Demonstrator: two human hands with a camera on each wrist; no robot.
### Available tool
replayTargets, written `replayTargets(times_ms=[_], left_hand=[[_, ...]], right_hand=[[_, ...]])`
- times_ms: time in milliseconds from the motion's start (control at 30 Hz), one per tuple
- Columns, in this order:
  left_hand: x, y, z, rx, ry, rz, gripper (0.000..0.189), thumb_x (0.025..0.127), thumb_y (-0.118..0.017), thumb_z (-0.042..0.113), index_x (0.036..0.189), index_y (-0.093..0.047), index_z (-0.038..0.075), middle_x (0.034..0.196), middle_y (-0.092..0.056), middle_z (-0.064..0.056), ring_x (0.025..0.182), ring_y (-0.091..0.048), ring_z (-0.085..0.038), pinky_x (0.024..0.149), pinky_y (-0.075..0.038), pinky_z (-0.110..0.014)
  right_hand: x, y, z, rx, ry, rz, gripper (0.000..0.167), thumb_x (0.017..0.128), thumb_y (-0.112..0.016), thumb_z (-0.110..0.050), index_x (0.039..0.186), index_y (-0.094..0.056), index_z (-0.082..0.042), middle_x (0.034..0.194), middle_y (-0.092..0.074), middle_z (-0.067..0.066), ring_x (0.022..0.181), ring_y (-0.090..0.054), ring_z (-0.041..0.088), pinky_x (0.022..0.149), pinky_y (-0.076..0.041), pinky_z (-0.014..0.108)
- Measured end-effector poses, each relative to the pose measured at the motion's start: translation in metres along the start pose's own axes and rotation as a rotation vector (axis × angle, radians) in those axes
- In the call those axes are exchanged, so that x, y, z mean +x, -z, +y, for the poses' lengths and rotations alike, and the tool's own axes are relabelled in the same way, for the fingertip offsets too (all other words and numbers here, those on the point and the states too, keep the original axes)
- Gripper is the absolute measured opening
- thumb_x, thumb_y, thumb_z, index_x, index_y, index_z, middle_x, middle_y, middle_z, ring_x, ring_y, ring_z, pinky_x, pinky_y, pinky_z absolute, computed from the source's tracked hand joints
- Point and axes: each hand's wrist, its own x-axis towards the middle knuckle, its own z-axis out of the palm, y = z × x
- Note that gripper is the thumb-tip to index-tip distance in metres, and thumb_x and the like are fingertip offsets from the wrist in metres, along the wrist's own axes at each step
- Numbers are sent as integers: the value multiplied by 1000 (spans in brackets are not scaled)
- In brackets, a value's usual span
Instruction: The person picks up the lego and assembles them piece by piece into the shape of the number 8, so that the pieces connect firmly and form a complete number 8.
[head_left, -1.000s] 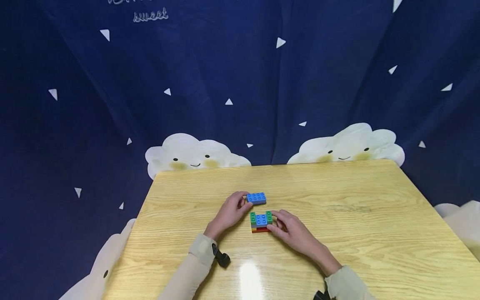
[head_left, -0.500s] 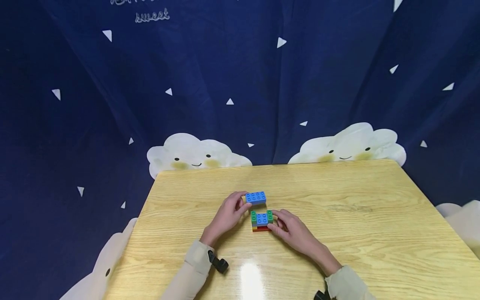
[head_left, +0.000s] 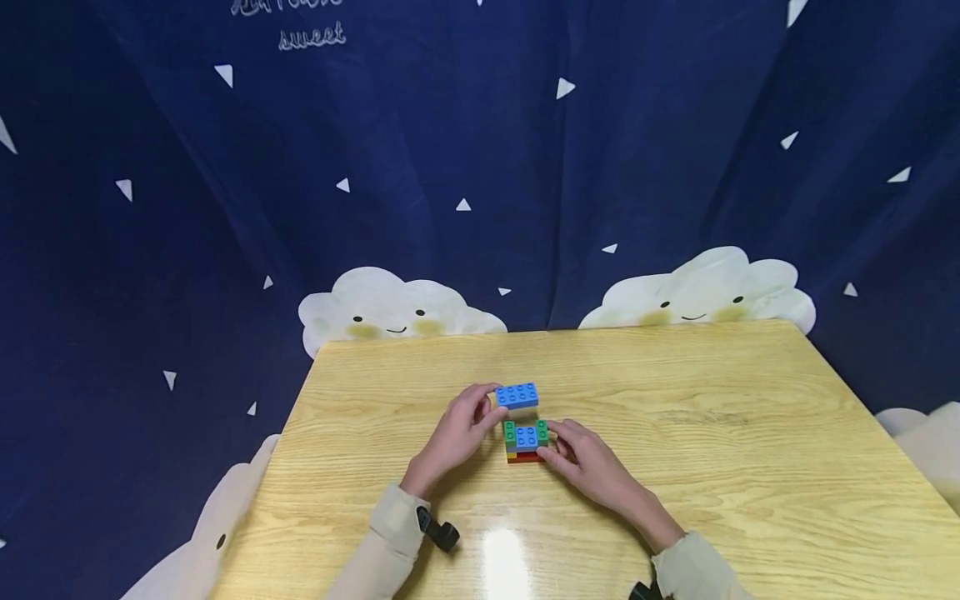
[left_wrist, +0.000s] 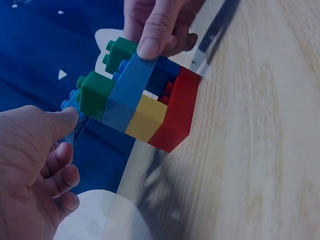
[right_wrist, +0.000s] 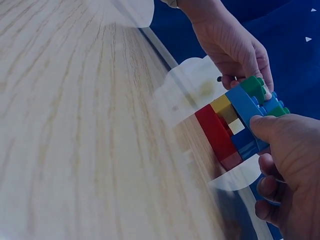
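My left hand [head_left: 461,427] pinches the left end of a blue toy building brick [head_left: 517,395] with two rows of studs. It holds the brick level just behind a small stack of bricks [head_left: 527,438], a shadow showing beneath it. The stack has a long red brick [left_wrist: 180,107] at the bottom, then a yellow brick [left_wrist: 146,117] and a blue one [right_wrist: 244,143] with a gap between. A long blue brick [left_wrist: 131,85] bridges these, and a green brick [left_wrist: 97,95] caps each end. My right hand [head_left: 588,465] grips the stack's right end between thumb and fingers.
The stack stands on a light wooden table [head_left: 697,417]. Behind the table hangs a dark blue curtain [head_left: 420,125] with white triangles and smiling clouds. Black wrist cameras are strapped at both cuffs, the left camera [head_left: 446,535] close over the tabletop.
My left hand has raised the blue brick slightly, and more shadow shows below it. My right hand keeps its grip on the stack. The whole head view has shifted a little.
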Motion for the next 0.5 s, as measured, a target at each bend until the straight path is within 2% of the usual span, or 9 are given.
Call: replayTargets(times_ms=[300, 500], left_hand=[[-7, 0, 6, -17, -19, -15, 45, 106, -63, 33, 143, -61, 7, 89, -54, 3, 77, -48, -11, 67, -42, -25], [-14, -1, 10, -42, -18, -25, 46, 106, -63, 34, 144, -61, 7, 89, -54, 4, 77, -49, -10, 66, -43, -24]], right_hand=[[1, 0, 0, -4, -23, -21, 41, 102, -68, -37, 134, -68, -12, 81, -47, -10, 67, -43, 4, 60, -36, 21], [1, -1, -1, 6, -31, -19, 43, 102, -68, -38, 138, -67, -14, 80, -48, -10, 67, -43, 4, 59, -36, 21]])
